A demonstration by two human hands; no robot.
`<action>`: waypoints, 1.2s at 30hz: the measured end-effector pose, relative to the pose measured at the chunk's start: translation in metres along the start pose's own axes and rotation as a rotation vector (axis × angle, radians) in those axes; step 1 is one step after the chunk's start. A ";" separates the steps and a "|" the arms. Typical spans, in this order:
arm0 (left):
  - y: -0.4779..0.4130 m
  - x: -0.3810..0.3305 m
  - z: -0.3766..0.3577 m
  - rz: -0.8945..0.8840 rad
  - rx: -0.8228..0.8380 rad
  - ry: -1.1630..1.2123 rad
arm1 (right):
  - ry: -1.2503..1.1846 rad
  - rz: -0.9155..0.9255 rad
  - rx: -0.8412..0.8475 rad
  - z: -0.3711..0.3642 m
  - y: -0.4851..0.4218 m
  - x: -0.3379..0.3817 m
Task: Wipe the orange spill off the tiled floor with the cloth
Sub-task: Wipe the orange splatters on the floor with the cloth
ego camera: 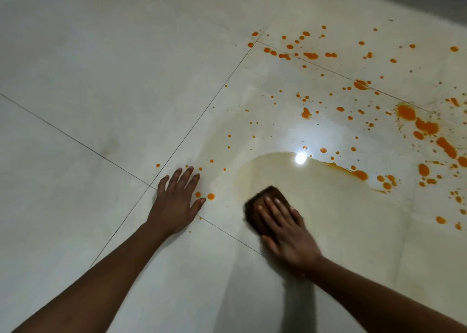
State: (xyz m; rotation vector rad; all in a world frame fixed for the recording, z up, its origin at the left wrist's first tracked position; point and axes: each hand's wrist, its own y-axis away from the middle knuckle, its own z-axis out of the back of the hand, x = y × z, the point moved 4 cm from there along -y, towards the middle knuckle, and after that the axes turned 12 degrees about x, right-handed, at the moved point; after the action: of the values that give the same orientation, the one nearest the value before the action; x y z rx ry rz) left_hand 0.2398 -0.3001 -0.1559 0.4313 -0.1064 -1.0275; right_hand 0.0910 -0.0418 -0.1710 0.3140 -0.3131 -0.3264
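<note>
The tiled floor [75, 54] is seen as pale, glossy tile crossed by thin dark grout lines; it is judged hard and, where wet, slippery. The orange spill [427, 126] is scattered over the far right tiles as thick blobs and many fine drops, well apart from the hands. Between it and the hands a thin yellowish film [328, 193] is spread, with a lamp's glare [300, 158] mirrored at its far edge; most of the orange is judged not yet wiped.

The left hand [177, 201] is laid flat on the floor with fingers spread, nothing held, apparently as a prop. The right hand [285, 231] is pressed flat on the cloth [265, 196], fingers straight and not curled round it; its outline is blurred.

The cloth is seen as a dark brown folded pad lying on the floor at the near edge of the film. It is judged light, soft and limp, probably damp, so it is best driven by a flat palm on top, or lifted by a pinched edge.

Two small orange drops [204, 195] lie just beside the left thumb.

No brand, label or writing is seen.
</note>
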 end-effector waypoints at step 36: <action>0.038 0.112 -0.029 0.160 -0.165 0.227 | 0.070 0.365 0.130 -0.010 -0.046 0.127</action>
State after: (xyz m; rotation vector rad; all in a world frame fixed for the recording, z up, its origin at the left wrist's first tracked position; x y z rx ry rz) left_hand 0.3369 -0.3694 -0.1795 0.3794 0.1446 -0.8176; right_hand 0.1967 -0.1257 -0.1649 0.3872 -0.3162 0.0648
